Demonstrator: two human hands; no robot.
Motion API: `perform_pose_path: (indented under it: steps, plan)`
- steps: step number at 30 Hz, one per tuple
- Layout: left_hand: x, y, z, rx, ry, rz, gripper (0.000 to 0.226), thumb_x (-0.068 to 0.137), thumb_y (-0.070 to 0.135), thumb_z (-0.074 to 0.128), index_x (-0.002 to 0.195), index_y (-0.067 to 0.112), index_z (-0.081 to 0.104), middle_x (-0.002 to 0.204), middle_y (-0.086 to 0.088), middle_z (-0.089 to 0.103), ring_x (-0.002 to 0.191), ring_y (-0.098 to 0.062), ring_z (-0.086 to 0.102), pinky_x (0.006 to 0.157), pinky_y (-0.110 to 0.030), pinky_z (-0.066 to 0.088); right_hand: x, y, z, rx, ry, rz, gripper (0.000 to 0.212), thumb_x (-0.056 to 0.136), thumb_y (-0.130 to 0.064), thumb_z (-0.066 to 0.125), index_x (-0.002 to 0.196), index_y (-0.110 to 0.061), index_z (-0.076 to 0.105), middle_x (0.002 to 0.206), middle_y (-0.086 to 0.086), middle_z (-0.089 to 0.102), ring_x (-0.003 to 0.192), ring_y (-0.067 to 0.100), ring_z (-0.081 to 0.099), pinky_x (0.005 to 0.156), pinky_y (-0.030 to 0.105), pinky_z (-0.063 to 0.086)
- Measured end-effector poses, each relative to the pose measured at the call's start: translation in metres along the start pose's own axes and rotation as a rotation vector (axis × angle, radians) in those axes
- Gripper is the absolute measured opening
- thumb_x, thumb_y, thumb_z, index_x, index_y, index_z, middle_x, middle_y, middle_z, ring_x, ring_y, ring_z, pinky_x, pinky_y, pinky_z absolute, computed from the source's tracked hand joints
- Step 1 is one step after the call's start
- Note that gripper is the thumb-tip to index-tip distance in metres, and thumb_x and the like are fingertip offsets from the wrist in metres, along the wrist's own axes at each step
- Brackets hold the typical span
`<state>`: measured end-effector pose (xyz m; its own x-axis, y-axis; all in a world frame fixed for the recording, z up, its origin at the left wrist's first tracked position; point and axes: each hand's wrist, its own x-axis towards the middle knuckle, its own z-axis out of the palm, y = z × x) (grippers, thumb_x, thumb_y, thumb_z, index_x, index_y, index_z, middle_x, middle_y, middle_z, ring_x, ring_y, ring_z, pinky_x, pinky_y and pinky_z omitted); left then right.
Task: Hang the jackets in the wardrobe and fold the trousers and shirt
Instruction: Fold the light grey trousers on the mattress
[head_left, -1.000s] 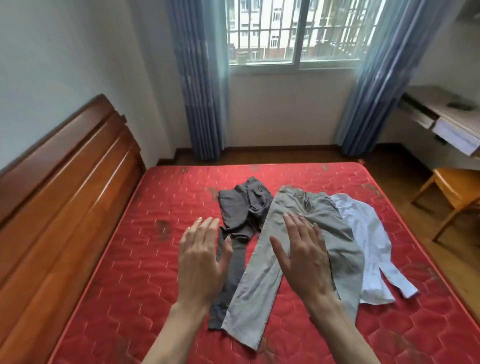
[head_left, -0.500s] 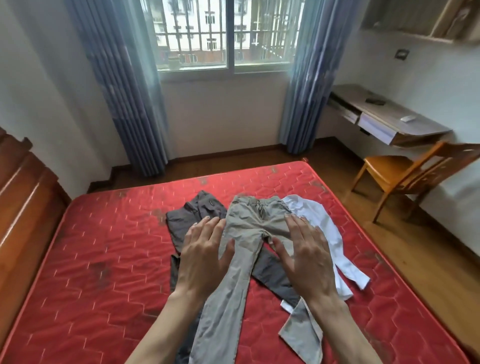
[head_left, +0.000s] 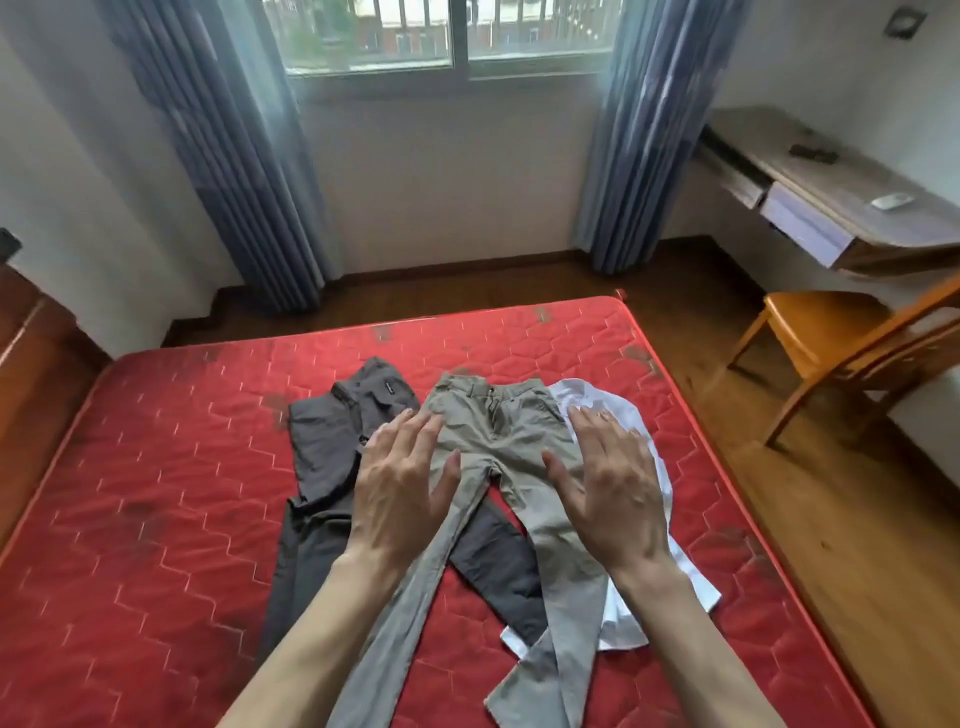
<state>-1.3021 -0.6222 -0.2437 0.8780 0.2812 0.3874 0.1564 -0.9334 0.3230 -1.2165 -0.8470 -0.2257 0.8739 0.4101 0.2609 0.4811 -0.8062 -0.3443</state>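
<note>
Dark grey trousers (head_left: 322, 447): flat on the red mattress (head_left: 156, 493), partly under and outboard of the left hand.
Left hand (head_left: 402, 480): grip wide, fingers straight, holding nothing; poised over the garments, probably to smooth them for folding.
Khaki trousers (head_left: 498, 441): between both hands, waistband beyond the fingertips.
Right hand (head_left: 610, 480): grip wide, empty.
White shirt (head_left: 613, 410): under and outboard of it.
Change: view has swung; hands now straddle the khaki waist.

The left hand (head_left: 402, 483) covers part of the khaki trousers (head_left: 511, 441) and grey trousers (head_left: 322, 441); the right hand (head_left: 613, 483) hides much of the white shirt (head_left: 660, 457); the khaki legs run off the bottom edge; the chair (head_left: 831, 332) and desk (head_left: 841, 197) are cut off at the right.
</note>
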Motion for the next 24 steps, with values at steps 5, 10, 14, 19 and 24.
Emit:
perform_pose_path:
  steps: [5, 10, 14, 19, 24]
  plan:
    - [0.041, -0.011, 0.044, 0.003, -0.004, -0.038, 0.048, 0.101, 0.04, 0.051, 0.134, 0.008, 0.067, 0.136, -0.009, 0.068, 0.134, -0.028, 0.057, 0.115, -0.046, 0.041, 0.053, 0.034, 0.034, 0.058, -0.007, -0.002, 0.07, 0.103, -0.063, 0.036, 0.15, -0.015, 0.053, 0.152, 0.005, 0.057, 0.141, 0.026, 0.052, 0.12, 0.046, 0.037]
    - [0.057, -0.052, 0.124, 0.006, -0.074, -0.1, 0.05, 0.101, 0.043, 0.047, 0.132, 0.01, 0.067, 0.133, -0.007, 0.069, 0.131, -0.026, 0.059, 0.112, -0.045, 0.045, 0.087, 0.066, 0.113, 0.07, -0.072, 0.05, 0.07, 0.101, -0.062, 0.036, 0.151, -0.016, 0.053, 0.15, 0.005, 0.058, 0.142, 0.025, 0.052, 0.116, 0.047, 0.042]
    - [0.052, -0.091, 0.204, 0.007, -0.125, -0.105, 0.051, 0.099, 0.044, 0.047, 0.129, 0.009, 0.069, 0.128, -0.006, 0.07, 0.127, -0.026, 0.062, 0.11, -0.043, 0.048, 0.1, 0.097, 0.194, 0.056, -0.099, 0.136, 0.069, 0.1, -0.06, 0.036, 0.147, -0.013, 0.056, 0.143, 0.007, 0.063, 0.133, 0.029, 0.059, 0.111, 0.048, 0.046]
    - [0.038, -0.137, 0.312, 0.015, -0.188, -0.125, 0.051, 0.097, 0.045, 0.045, 0.123, 0.011, 0.072, 0.12, -0.002, 0.072, 0.116, -0.024, 0.066, 0.101, -0.041, 0.053, 0.101, 0.144, 0.302, 0.039, -0.179, 0.253, 0.053, 0.101, -0.042, 0.061, 0.145, -0.013, 0.058, 0.138, 0.005, 0.066, 0.125, 0.028, 0.063, 0.105, 0.044, 0.046]
    - [0.019, -0.182, 0.417, 0.03, -0.31, -0.182, 0.037, 0.093, 0.041, 0.067, 0.117, 0.014, 0.075, 0.11, 0.001, 0.075, 0.106, -0.024, 0.069, 0.088, -0.042, 0.058, 0.078, 0.183, 0.409, 0.084, -0.325, 0.429, 0.059, 0.102, -0.047, 0.056, 0.154, -0.02, 0.047, 0.151, 0.0, 0.055, 0.136, 0.023, 0.054, 0.111, 0.037, 0.038]
